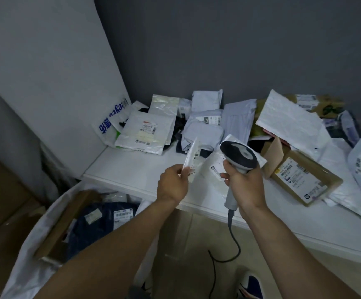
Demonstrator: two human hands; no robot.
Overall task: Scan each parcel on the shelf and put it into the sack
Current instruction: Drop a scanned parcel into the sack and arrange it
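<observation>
A white shelf [132, 171] is covered toward the back by a heap of parcels [205, 126]; an open sack [24, 255], already part filled, is seen below its left end. A corded scanner [238, 157] is gripped by the curled right hand [246, 186]. A small flat parcel [192, 160] is pinched at its lower edge by the left hand [172, 186] and held upright just left of the scanner head. A scan may be missed, since the label is turned nearly edge-on; the thin parcel may also be dropped short of the sack.
</observation>
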